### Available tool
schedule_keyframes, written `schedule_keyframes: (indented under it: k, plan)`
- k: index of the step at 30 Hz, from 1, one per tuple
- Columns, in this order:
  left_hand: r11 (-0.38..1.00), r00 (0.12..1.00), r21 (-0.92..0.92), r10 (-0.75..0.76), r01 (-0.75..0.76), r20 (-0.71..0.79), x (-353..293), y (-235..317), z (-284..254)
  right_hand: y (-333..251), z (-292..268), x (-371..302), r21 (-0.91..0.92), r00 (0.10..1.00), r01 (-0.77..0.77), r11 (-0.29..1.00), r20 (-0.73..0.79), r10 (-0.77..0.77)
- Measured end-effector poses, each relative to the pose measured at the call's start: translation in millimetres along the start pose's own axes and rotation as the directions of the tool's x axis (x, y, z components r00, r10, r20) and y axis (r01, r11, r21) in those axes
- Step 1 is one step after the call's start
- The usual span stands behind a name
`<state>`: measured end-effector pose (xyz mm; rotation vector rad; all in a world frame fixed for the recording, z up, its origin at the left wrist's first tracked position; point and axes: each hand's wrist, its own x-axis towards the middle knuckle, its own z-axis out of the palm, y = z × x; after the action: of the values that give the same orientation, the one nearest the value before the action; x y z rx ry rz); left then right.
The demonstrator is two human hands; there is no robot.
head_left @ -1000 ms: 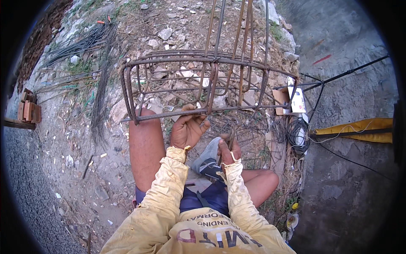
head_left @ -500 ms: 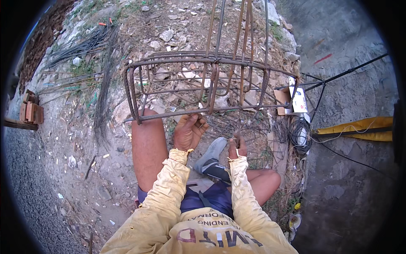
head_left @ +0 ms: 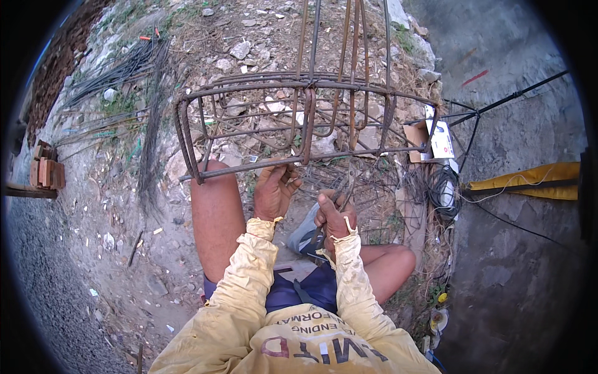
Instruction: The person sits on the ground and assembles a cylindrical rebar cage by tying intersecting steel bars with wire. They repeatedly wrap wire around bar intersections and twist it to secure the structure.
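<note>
The left hand (head_left: 274,190) curls its fingers around the rusty rebar cage (head_left: 299,124), while the right hand (head_left: 334,215) is clenched on a thin metal tool (head_left: 349,181).

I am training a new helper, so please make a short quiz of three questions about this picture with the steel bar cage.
1. True or false: the left hand grips the near bottom bar of the rusty rebar cage.
2. Which lies on the ground at the right of the cage? A) a coil of dark wire B) a wheelbarrow C) a ladder
3. Fill in: the right hand holds a thin ____ tool, whose tip points up toward the cage.

Key
1. True. The fingers curl around that bar.
2. A. The coil lies near a small cardboard box.
3. Metal. Its exact kind is too small to tell.
</note>
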<state>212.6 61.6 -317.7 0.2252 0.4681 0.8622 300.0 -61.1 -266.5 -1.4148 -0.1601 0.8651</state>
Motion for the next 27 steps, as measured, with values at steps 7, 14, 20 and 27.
schedule_keyframes:
  k: [7,14,20,27]
  plan:
    - [0.976,1.0,0.218,0.01,-0.01,0.002,-2.9,12.1,7.8,36.5,64.3,29.3,0.184,0.996,0.032,0.982,0.082,-0.048]
    - [0.95,0.999,0.308,-0.051,0.046,0.008,2.2,15.9,2.2,42.6,69.8,34.1,0.2,0.996,0.03,0.979,0.073,-0.045]
    - [0.966,0.996,0.24,0.093,-0.094,0.016,6.2,4.2,7.6,30.1,68.5,41.9,-0.201,0.988,0.125,0.972,-0.068,-0.141]
    - [0.956,0.991,0.268,0.131,-0.117,-0.038,-9.1,0.0,4.9,24.3,74.7,41.4,-0.453,0.916,0.283,0.845,-0.133,-0.378]
